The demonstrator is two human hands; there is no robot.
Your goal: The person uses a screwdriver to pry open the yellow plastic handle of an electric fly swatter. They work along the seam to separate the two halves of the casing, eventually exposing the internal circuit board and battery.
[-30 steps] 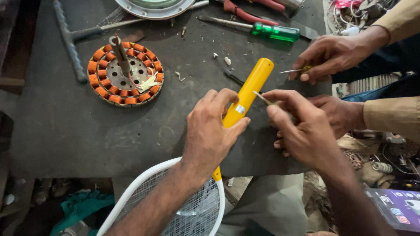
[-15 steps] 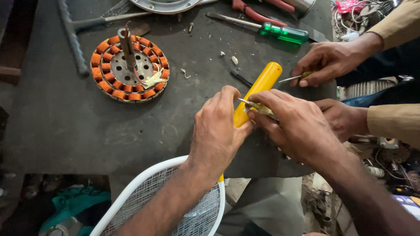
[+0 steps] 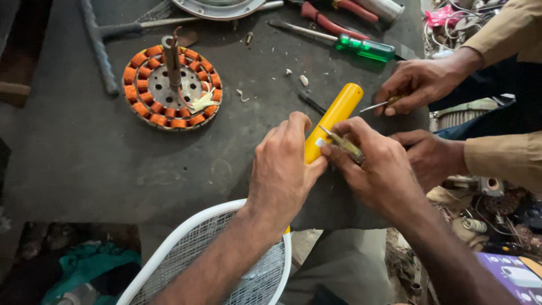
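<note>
A dark, scuffed table (image 3: 73, 152) is carrying a motor coil (image 3: 172, 86) ringed with orange windings, a green-handled screwdriver (image 3: 339, 42), red-handled pliers (image 3: 333, 12), a hammer (image 3: 99, 42), a round metal cover (image 3: 217, 7) and small white scraps (image 3: 304, 80); a yellow handle (image 3: 333, 121) is lying near the right edge.

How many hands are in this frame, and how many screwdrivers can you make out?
Hands: 4: wearer's left, wearer's right, co-worker's two.
Screwdrivers: 3: green-handled, small one in the right hand, small one in the co-worker's hand.
Total: 7
</note>
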